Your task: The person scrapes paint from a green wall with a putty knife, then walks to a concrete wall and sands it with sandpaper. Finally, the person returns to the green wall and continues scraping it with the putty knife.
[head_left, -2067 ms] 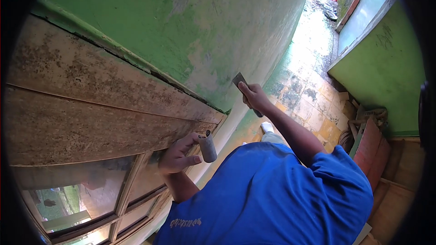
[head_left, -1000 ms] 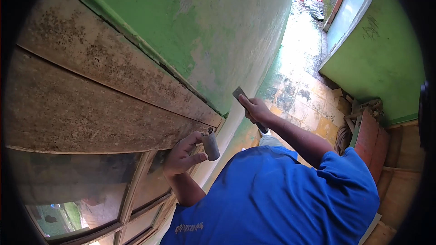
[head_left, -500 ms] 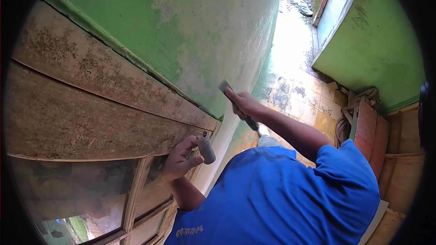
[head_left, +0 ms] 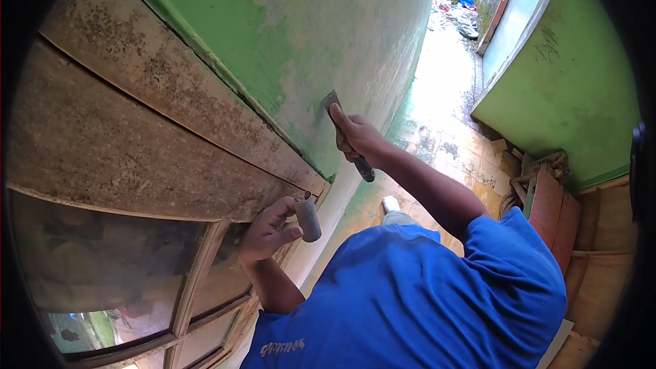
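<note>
Daylight scene, strong fisheye view
Bright glare on the far floor (head_left: 447,78); black round edges, bent lines, wall (head_left: 328,20) evenly lit.

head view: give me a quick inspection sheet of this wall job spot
surface: green wall, paint patchy and worn
job's things: scraper, blade against the wall; grey cylinder
clutter: red boards standing on edge
hands: right hand grips the scraper; left hand holds the grey cylinder by the wooden window frame
cables: dark coil beside the boards, rope or cable unclear
surroundings: stained tiled floor, blue shirt
</note>
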`<action>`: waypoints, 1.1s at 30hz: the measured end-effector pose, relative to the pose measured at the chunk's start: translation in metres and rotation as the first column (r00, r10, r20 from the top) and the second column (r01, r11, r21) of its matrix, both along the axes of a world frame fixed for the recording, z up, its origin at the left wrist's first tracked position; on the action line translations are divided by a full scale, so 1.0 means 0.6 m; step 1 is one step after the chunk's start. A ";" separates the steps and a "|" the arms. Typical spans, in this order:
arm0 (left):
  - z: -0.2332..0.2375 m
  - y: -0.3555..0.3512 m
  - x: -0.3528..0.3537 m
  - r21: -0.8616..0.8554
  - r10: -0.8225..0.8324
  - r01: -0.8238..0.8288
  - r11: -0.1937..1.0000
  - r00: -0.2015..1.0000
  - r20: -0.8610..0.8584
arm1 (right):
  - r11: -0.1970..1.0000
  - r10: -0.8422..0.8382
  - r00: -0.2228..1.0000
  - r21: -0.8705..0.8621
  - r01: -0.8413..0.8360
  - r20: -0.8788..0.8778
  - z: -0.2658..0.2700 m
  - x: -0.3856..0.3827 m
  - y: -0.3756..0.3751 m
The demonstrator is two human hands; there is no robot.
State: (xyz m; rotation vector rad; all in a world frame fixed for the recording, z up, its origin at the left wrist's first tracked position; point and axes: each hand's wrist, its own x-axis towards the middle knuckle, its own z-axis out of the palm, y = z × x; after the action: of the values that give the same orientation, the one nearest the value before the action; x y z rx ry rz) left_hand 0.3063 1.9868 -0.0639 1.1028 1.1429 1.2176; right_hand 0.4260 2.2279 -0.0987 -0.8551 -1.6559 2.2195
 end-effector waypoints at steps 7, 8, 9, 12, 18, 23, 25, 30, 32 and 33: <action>-0.003 0.000 -0.001 0.027 0.020 -0.020 0.999 1.000 0.005 | 0.998 0.000 0.996 0.068 -0.006 0.088 -0.039 0.045 -0.019; -0.002 0.000 -0.001 0.040 0.012 -0.012 0.999 1.000 -0.014 | 0.997 0.007 0.996 0.072 -0.013 0.084 -0.042 0.039 -0.018; -0.003 0.000 -0.001 0.051 0.006 -0.004 0.999 0.999 -0.031 | 0.997 0.021 0.993 0.071 -0.029 0.114 -0.044 0.032 -0.017; -0.007 0.000 0.002 0.021 0.039 -0.039 0.999 0.999 0.009 | 0.993 0.010 0.999 0.113 -0.015 0.039 -0.020 0.007 -0.010; -0.002 0.001 0.004 0.006 0.047 -0.047 0.999 0.999 -0.004 | 0.997 0.023 1.000 0.075 -0.021 -0.019 -0.018 0.036 -0.017; -0.014 0.001 0.001 0.060 0.044 -0.043 0.997 0.999 -0.005 | 0.979 0.059 0.995 0.190 -0.074 0.086 -0.027 0.020 -0.011; -0.015 0.002 0.003 0.051 0.050 -0.050 0.997 0.999 -0.002 | 0.959 0.028 1.000 0.282 -0.024 -0.010 0.031 -0.011 -0.007; -0.019 0.000 0.011 -0.002 0.121 -0.121 0.993 0.992 0.021 | 0.952 0.051 0.998 0.305 -0.035 -0.046 0.029 0.022 -0.024; -0.023 -0.007 0.011 -0.004 0.132 -0.132 0.991 0.991 0.022 | 0.942 0.056 0.995 0.325 -0.081 0.085 -0.010 0.043 -0.049; -0.025 -0.009 0.011 -0.006 0.142 -0.142 0.990 0.990 0.026 | 0.954 0.101 0.991 0.274 -0.120 0.083 -0.032 0.047 -0.059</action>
State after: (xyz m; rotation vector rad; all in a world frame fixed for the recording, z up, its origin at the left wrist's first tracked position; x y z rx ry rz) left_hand 0.3131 1.9814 -0.0788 1.0136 1.2196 1.3352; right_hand 0.4544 2.1925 -0.1177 -0.7882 -2.0329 1.9758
